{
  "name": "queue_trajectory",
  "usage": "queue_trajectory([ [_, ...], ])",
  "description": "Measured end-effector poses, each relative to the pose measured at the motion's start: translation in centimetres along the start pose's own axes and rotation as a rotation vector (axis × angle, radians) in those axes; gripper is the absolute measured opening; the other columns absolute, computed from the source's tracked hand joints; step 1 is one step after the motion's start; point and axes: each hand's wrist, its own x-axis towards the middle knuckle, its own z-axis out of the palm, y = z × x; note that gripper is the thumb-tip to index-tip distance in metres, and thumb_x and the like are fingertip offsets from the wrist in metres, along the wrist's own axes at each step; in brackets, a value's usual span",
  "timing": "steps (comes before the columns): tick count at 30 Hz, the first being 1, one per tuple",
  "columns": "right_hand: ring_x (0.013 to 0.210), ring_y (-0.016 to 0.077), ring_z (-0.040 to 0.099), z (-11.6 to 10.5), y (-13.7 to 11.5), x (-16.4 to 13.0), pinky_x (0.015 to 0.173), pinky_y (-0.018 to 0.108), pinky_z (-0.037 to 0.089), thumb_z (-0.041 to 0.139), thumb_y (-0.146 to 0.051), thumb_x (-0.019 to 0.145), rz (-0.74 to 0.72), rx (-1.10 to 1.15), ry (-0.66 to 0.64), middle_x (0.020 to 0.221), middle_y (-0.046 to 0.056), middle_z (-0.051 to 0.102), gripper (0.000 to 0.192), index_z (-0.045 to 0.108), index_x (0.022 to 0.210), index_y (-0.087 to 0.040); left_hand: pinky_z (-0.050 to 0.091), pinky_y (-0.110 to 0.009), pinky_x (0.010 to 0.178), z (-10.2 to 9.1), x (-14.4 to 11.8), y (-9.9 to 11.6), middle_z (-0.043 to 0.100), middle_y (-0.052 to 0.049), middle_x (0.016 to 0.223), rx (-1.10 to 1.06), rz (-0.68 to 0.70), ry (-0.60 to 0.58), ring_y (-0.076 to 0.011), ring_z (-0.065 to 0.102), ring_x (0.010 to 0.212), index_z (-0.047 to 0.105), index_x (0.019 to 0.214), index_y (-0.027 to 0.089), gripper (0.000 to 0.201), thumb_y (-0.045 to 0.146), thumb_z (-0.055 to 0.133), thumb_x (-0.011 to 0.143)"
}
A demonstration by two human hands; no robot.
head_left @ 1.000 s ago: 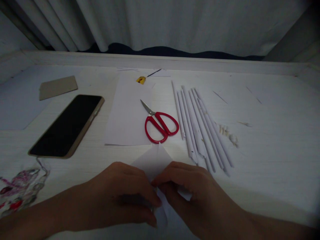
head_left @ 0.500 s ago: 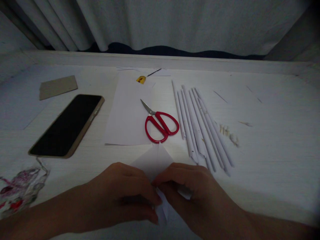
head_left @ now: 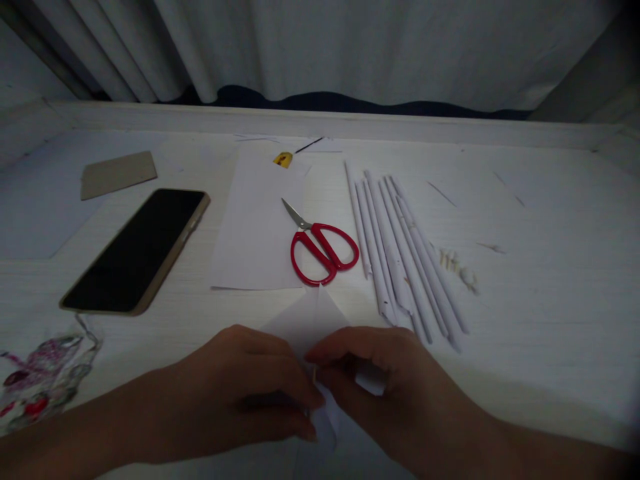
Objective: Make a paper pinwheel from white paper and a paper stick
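A white sheet of paper (head_left: pixel 315 320) with creases lies at the near middle, its pointed corner reaching the scissors' handles. My left hand (head_left: pixel 240 387) is closed on the paper's near part, thumb and fingers pinching a fold. Close beside it, my right hand (head_left: pixel 385 380) pinches the same sheet between thumb and forefinger. The fingers hide much of the fold. Just beyond the paper lie red-handled scissors (head_left: pixel 325 253), blades slightly overlapping another white sheet (head_left: pixel 250 233).
Several rolled paper tubes (head_left: pixel 400 253) lie right of the scissors. On the left are a phone (head_left: pixel 135 253), a beaded strap (head_left: pixel 45 373) and a cardboard piece (head_left: pixel 119 175). A small yellow object (head_left: pixel 283 159) sits at the back, before the curtain (head_left: pixel 350 53). Small scraps (head_left: pixel 457 267) lie at right.
My right thumb and forefinger have shifted slightly at the fold. My left hand is nearly still, and the other things stay in place.
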Motion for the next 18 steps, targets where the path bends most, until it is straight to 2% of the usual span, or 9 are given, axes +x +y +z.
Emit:
queue_trajectory([
  [7,0.069,0.0117,0.062,-0.16,-0.06,0.15,0.065,0.022,0.048,0.049,-0.004,0.076,0.040,0.033,-0.020,0.078,-0.002,0.068,0.025,0.065,0.084,-0.022,0.045,-0.016,0.061,0.02,-0.18,-0.26,0.065,0.000,0.075,-0.050,0.032,-0.012,-0.0109,0.061,0.065,0.056,0.091,0.023,0.015,0.027,0.061,0.078],
  [10,0.073,0.0114,0.061,-0.30,-0.21,0.18,0.068,0.022,0.047,0.050,-0.003,0.075,0.003,-0.011,-0.032,0.080,-0.003,0.068,0.027,0.066,0.085,-0.023,0.045,-0.017,0.060,0.02,-0.24,-0.15,0.065,0.000,0.074,-0.065,0.028,-0.026,-0.0123,0.061,0.065,0.057,0.092,0.024,0.014,0.028,0.059,0.079],
  [14,0.072,0.0089,0.061,-0.39,-0.37,0.07,0.066,0.018,0.045,0.052,0.000,0.074,-0.054,-0.055,0.002,0.078,-0.004,0.067,0.028,0.065,0.086,-0.022,0.044,-0.015,0.059,-0.01,-0.13,-0.02,0.064,0.001,0.071,-0.057,0.025,-0.011,-0.0099,0.059,0.062,0.057,0.089,0.022,0.012,0.028,0.060,0.078],
  [18,0.072,0.0084,0.061,-0.39,-0.47,-0.07,0.067,0.017,0.045,0.052,0.001,0.073,-0.053,-0.055,-0.001,0.076,-0.005,0.066,0.028,0.065,0.084,-0.022,0.044,-0.015,0.059,0.06,-0.02,-0.22,0.064,0.001,0.071,-0.028,0.046,-0.001,-0.0098,0.059,0.062,0.057,0.089,0.022,0.013,0.028,0.060,0.078],
])
